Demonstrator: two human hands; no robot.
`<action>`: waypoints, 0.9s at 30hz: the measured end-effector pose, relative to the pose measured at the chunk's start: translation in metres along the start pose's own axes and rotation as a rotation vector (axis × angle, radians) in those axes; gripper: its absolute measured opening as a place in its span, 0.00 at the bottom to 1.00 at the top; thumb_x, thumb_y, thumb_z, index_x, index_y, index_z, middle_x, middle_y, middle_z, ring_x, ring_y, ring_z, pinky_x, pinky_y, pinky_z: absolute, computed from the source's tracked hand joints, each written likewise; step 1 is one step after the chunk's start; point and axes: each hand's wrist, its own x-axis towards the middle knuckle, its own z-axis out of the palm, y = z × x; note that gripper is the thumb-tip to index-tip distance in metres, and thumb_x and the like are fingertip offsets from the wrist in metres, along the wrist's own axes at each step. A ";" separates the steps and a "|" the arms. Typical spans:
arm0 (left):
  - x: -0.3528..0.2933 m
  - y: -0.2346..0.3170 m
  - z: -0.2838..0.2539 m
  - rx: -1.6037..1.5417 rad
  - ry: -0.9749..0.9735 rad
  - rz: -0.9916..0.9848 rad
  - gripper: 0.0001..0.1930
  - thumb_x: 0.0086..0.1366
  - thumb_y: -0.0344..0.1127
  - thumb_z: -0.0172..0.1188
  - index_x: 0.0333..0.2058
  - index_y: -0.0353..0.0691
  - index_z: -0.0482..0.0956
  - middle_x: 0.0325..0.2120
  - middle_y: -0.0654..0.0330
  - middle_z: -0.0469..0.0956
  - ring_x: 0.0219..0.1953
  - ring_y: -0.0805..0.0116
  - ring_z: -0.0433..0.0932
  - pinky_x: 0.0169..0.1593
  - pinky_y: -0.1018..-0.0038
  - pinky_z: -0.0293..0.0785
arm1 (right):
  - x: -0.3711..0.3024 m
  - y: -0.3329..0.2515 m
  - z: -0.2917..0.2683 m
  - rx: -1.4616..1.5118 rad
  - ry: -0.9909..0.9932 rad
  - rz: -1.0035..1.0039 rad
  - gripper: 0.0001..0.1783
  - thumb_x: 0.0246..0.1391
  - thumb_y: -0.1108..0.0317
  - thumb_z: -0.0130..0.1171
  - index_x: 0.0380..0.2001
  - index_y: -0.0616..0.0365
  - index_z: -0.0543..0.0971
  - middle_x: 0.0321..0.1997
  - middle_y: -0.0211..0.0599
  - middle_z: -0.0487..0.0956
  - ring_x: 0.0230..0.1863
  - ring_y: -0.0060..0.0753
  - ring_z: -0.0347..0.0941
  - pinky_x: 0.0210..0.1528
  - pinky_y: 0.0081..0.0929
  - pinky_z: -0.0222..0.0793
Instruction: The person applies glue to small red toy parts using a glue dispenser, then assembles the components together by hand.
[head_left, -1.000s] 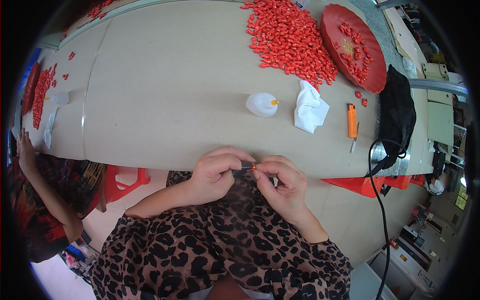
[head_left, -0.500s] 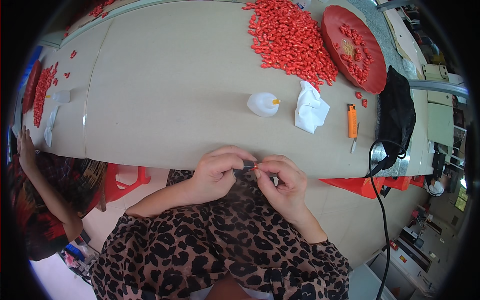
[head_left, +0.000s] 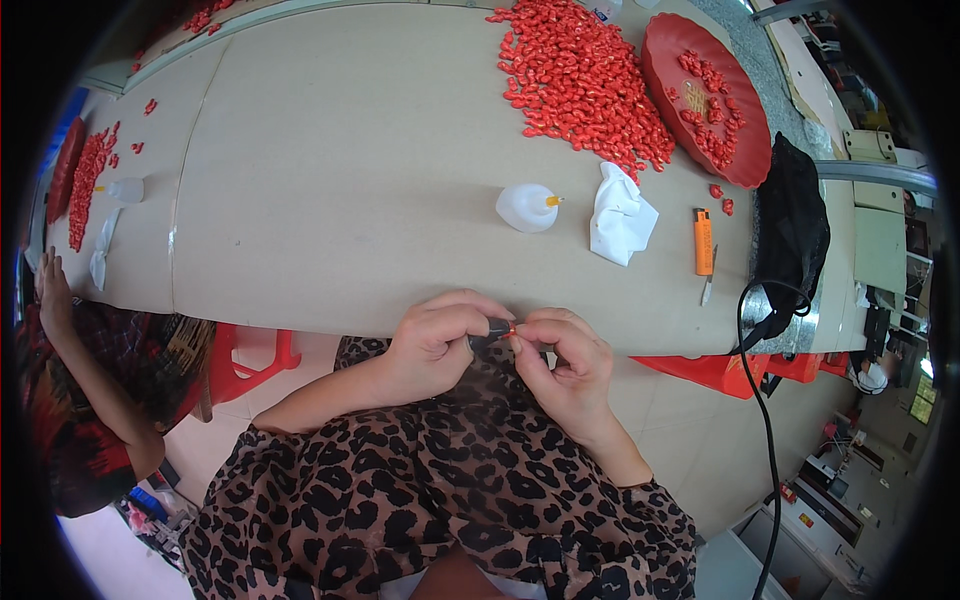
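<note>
My left hand (head_left: 430, 345) and my right hand (head_left: 570, 360) meet in a pinch at the table's front edge, above my lap. A small red piece (head_left: 512, 329) sits between their fingertips, mostly hidden. Dark grey material (head_left: 492, 328) shows at the left fingertips; it looks like finger covers, though the details are too small to be sure. Beyond my hands on the table stands a white squeeze bottle (head_left: 526, 208) with a yellow tip. A crumpled white tissue (head_left: 622, 215) lies to its right.
A heap of red knobbly pieces (head_left: 580, 85) lies far right, beside a red scalloped tray (head_left: 655, 75) holding more. Nearer are an orange lighter (head_left: 703, 245), a thin pointed tool (head_left: 708, 288), a black bag (head_left: 795, 230) and a cable (head_left: 765, 430). Another person's arm (head_left: 95, 375) rests at left.
Almost nothing differs. Both hands keep their pinch at the same spot, and the red piece shows slightly differently between the fingertips.
</note>
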 end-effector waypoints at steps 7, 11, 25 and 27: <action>0.000 0.000 0.000 0.005 0.000 0.001 0.05 0.51 0.18 0.48 0.22 0.34 0.69 0.30 0.54 0.73 0.33 0.65 0.73 0.35 0.77 0.69 | 0.000 0.000 0.000 -0.002 0.004 0.008 0.07 0.39 0.82 0.54 0.26 0.64 0.72 0.27 0.36 0.71 0.29 0.25 0.69 0.29 0.16 0.65; 0.001 0.000 0.001 -0.004 0.020 0.013 0.09 0.43 0.12 0.44 0.21 0.33 0.67 0.30 0.55 0.72 0.32 0.65 0.72 0.33 0.79 0.67 | 0.000 -0.001 0.000 -0.012 -0.003 0.017 0.07 0.39 0.82 0.54 0.26 0.63 0.72 0.27 0.36 0.71 0.29 0.25 0.69 0.30 0.17 0.65; -0.001 0.000 0.005 -0.418 0.104 -0.137 0.05 0.54 0.18 0.46 0.28 0.34 0.69 0.36 0.56 0.71 0.37 0.74 0.71 0.39 0.81 0.68 | 0.002 0.005 0.003 -0.128 0.091 -0.277 0.08 0.39 0.81 0.56 0.28 0.64 0.73 0.28 0.37 0.70 0.26 0.25 0.68 0.26 0.15 0.65; -0.001 0.001 0.005 -0.431 0.105 -0.133 0.05 0.54 0.18 0.46 0.28 0.34 0.69 0.36 0.55 0.71 0.37 0.74 0.71 0.40 0.81 0.68 | 0.001 0.003 0.003 -0.138 0.098 -0.270 0.08 0.39 0.81 0.56 0.28 0.64 0.73 0.28 0.37 0.70 0.26 0.25 0.68 0.26 0.15 0.65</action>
